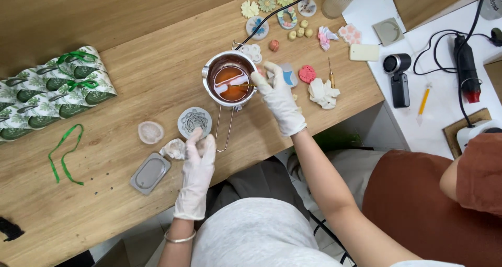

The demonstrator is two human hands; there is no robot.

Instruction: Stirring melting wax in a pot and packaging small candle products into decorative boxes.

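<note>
A metal melting pot full of orange-brown liquid stands on a wire stand on the wooden table. My right hand, in a white glove, holds a thin stick whose tip dips into the liquid. My left hand, also gloved, rests on the table just below a round grey flower-shaped mould, fingertips touching its edge. A crumpled white tissue lies beside that hand.
A small pale round mould and a grey rectangular mould lie at left. Green leaf-print bags and a green ribbon sit further left. Coloured wax shapes crowd the far right. Another person's arm is at right.
</note>
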